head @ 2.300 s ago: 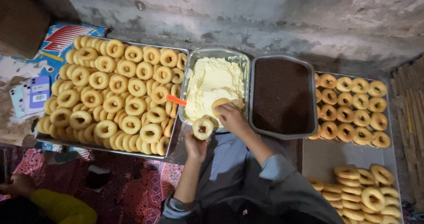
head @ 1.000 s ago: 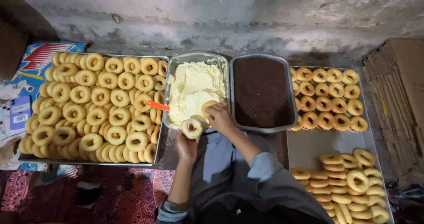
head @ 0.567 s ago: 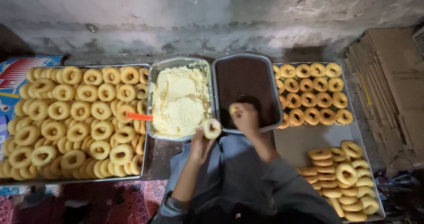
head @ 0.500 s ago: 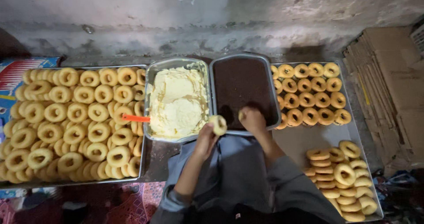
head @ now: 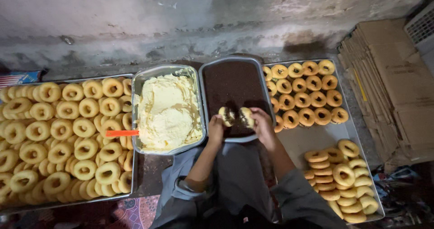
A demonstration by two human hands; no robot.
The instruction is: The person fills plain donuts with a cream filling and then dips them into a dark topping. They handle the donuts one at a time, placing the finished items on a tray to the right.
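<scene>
- Two ring biscuits are being held over the tray of dark brown crumbs (head: 233,82), which is sitting between the tray of pale yellow cream (head: 167,111) and the metal tray of finished rings (head: 312,138).
- The left biscuit (head: 226,116) is being pinched by the fingers of the left hand (head: 216,129); the right biscuit (head: 246,117) is being gripped by the right hand (head: 263,125). The hands are being kept close together, each one closed on its own biscuit, with the two biscuits side by side and nearly touching.
- Dark crumbs are being shown on both biscuits, so the step in hand is judged to be the coating over the brown tray, or the pressing of the two halves together; which of the two cannot be told.
- The orange-handled spreader (head: 122,133) is being left at the cream tray's edge, well apart from both hands.
- Plain rings (head: 63,134) are being kept in a large heap on the person's left; stacked rings (head: 341,179) are lying on the right, near the right forearm.
- The next move is judged to call for a firm but gentle squeeze, so the biscuits are not being cracked, and for a free spot among the rings on the right.
</scene>
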